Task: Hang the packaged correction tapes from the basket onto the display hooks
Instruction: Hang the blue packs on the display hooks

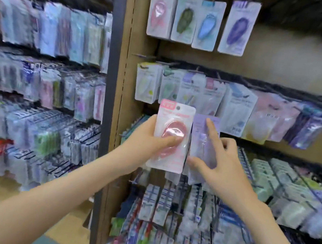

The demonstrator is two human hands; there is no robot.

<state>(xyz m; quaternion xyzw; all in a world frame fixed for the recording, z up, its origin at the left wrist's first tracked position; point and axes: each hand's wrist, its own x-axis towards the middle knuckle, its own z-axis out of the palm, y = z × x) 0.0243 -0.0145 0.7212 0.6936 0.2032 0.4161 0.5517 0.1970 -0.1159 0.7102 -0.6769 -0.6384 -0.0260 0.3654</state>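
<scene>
My left hand point(149, 139) grips a pink packaged correction tape point(171, 136), upright, thumb across its blister. Beside it my right hand point(219, 162) holds a purple packaged correction tape point(203, 141), index finger stretched up along its front, thumb under its lower edge. Both packs are in front of the middle display row. On the top row of hooks hang pink point(160, 12), green point(186, 18), blue point(208, 25) and purple point(239, 27) correction tape packs. The basket is out of view.
A middle row of hooked packs point(202, 92) hangs just behind my hands. Lower racks point(273, 181) carry several rows of small stationery. A brown upright panel point(121, 73) separates this bay from the blurred left shelves point(39, 60).
</scene>
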